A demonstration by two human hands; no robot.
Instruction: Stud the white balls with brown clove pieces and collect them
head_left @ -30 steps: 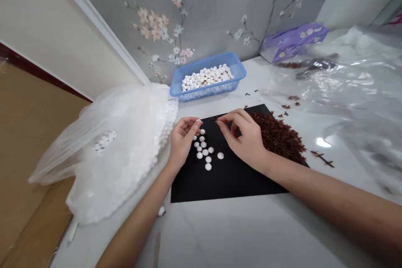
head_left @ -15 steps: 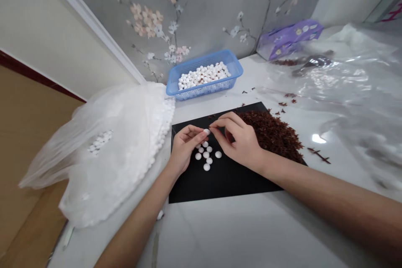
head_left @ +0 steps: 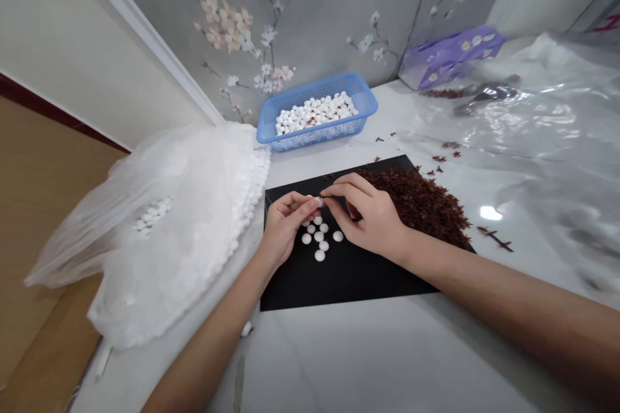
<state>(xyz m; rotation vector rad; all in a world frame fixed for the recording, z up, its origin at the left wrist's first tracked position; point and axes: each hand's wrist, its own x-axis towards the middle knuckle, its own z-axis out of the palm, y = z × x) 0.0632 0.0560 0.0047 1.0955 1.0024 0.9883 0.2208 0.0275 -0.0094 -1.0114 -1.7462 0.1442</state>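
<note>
My left hand (head_left: 283, 226) pinches a small white bead (head_left: 318, 202) between thumb and fingertips over a black mat (head_left: 349, 271). My right hand (head_left: 371, 216) is closed in a pinch right against that bead, its fingertips touching it; what it holds, if anything, is too small to make out. Several loose white beads (head_left: 320, 242) lie on the mat just below both hands. A heap of small dark red star-shaped pieces (head_left: 421, 203) covers the mat's right part, beside my right hand.
A blue basket (head_left: 361, 100) of white beads stands at the back by the flowered wall. A big clear bag of white beads (head_left: 169, 232) lies at the left. Crumpled clear plastic (head_left: 533, 135) and a purple packet (head_left: 450, 55) fill the right. White tabletop (head_left: 378, 355) lies in front.
My hands have come together: the left one lifted a white bead and the right fingertips moved left to meet it. The view shifted slightly.
</note>
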